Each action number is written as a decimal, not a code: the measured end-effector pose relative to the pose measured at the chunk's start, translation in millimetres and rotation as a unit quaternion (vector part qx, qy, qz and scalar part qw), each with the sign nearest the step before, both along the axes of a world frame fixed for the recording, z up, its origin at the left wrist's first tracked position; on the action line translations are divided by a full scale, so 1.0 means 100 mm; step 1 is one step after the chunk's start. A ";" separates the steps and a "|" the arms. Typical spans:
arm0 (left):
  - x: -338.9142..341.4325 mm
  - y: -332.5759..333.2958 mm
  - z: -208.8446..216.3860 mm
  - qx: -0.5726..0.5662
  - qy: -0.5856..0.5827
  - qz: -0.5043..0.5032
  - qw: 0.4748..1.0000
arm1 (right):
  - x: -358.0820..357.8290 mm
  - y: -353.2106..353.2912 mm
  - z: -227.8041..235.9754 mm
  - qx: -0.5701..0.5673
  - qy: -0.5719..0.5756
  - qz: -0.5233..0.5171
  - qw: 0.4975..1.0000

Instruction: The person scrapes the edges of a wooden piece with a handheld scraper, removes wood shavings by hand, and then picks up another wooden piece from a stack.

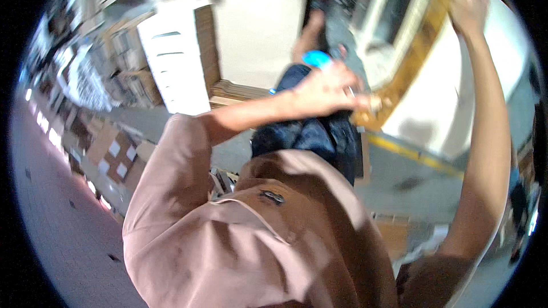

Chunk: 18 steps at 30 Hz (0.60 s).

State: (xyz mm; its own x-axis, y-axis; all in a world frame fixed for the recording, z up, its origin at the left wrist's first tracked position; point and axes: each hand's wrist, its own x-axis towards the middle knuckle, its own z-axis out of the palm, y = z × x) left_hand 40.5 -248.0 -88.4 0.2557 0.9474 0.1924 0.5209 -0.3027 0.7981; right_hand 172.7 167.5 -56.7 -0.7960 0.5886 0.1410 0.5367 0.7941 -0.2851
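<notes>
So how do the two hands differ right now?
The left hand is lower, near the picture's middle, with a blue thing just behind it; the right hand reaches higher, at the top edge of the brown-edged board. Both are bare and on the board's edge.

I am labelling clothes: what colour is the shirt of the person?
The shirt is plain dusty pink, seen best in the head view, filling the lower middle.

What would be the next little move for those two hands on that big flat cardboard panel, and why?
Probably a steadier hold with the left hand, closing it onto the lower edge of the panel. The right hand already reaches the panel's upper edge with the arm stretched out, while the left hand sits at the lower corner, its grip too blurred to judge. The panel stands tilted between them.
</notes>
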 end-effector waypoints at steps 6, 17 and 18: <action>0.14 -0.78 0.10 0.121 -0.056 -0.072 0.988 | -0.02 0.05 -0.04 0.099 0.130 0.099 0.982; 0.33 0.26 0.19 -0.226 -0.267 0.200 0.915 | 0.22 0.08 -0.19 0.096 0.009 -0.044 0.994; 0.36 0.31 0.24 -0.268 -0.252 0.214 0.905 | 0.21 0.08 -0.19 0.097 0.008 -0.045 0.994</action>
State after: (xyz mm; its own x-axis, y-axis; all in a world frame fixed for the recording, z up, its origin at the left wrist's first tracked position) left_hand 76.6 -216.8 -64.8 -0.1498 0.9307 -0.3336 0.0275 0.3412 0.9396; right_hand 193.6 175.7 -75.6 -0.7380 0.6182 0.2707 0.6051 0.7837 -0.1401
